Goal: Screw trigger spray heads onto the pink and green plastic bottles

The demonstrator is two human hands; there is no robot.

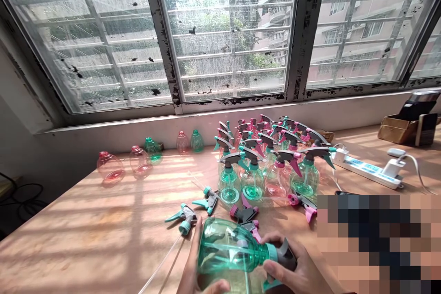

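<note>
A green transparent spray bottle (227, 243) lies tilted on its side between my hands, low in the head view. My left hand (196, 266) is wrapped round its base end. At its neck, my right hand (296, 266) grips the teal collar and grey spray head; part of that head is hidden by the fingers. A dip tube shows through the bottle's wall. Just beyond lie loose trigger sprayers: teal-and-grey ones (186, 219) on the left, pink-and-grey ones (244, 212) in the middle and another pink one (305, 206) to the right.
Several assembled spray bottles (253, 179) stand grouped by the window. Headless pink bottles (110, 167) and green bottles (196, 141) are at the back left. A white power strip (368, 170) lies right, with a cardboard box (396, 129) behind. A pixelated patch covers the lower right.
</note>
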